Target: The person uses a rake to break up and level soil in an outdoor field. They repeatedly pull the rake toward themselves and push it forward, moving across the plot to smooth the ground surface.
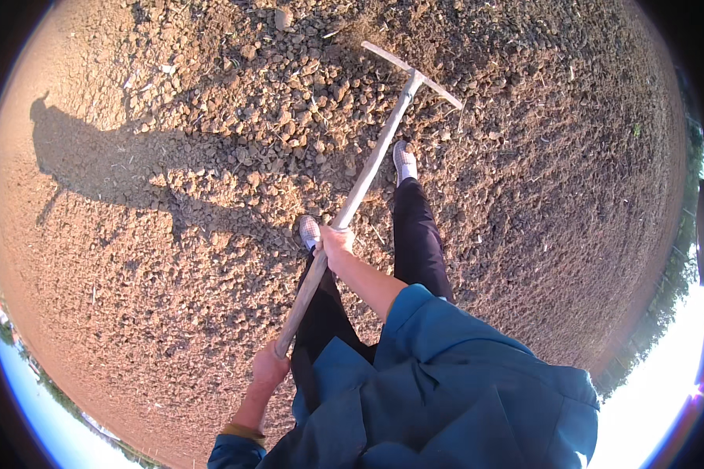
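A pickaxe or mattock with a long wooden handle slants from lower left to upper right in front of me. Around the butt end of that handle my left hand is closed. My right hand grips it nearer the middle, close to my shoe on the left side. The narrow two-ended head is at the far end, over or against loose soil clods; whether it touches the ground I cannot tell.
My two light checked shoes stand apart on the soil, one ahead. Finer tilled earth spreads to the right. My shadow falls across clods on the left. Greenery edges the field at the right rim.
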{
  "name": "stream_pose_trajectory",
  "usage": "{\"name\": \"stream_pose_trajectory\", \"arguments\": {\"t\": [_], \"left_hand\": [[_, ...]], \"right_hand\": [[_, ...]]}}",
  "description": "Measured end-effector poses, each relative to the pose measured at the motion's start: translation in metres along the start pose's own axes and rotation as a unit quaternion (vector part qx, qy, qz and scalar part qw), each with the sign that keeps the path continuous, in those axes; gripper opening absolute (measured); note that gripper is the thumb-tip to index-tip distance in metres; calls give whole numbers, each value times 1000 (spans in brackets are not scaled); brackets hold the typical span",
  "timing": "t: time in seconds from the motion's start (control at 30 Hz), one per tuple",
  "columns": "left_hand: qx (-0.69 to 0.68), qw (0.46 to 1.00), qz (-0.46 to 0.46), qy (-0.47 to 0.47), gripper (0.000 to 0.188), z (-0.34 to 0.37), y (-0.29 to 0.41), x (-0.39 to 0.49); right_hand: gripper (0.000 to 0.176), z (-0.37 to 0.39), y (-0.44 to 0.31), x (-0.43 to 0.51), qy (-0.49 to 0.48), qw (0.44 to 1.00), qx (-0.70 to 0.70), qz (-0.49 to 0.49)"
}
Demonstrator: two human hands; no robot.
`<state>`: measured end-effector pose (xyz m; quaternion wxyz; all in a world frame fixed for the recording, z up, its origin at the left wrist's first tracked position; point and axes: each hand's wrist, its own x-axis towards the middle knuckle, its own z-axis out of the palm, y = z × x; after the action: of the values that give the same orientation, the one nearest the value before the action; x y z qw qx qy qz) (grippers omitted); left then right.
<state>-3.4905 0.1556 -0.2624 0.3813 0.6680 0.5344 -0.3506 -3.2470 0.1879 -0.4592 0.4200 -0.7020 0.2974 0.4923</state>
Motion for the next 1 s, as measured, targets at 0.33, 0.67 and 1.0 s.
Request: {"name": "stream_pose_trajectory", "arguments": {"t": [0.33, 0.67, 1.0], "left_hand": [[122, 992, 28, 36, 22, 54, -81, -2], [-17, 976, 183, 114, 22, 16, 190, 208], [-2, 998, -64, -12, 22, 107, 69, 30]], "right_hand": [[15, -45, 86, -23, 67, 986, 127, 89], [29, -82, -199, 110, -17, 985, 125, -115], [26, -90, 53, 45, -63, 993, 40, 89]]}}
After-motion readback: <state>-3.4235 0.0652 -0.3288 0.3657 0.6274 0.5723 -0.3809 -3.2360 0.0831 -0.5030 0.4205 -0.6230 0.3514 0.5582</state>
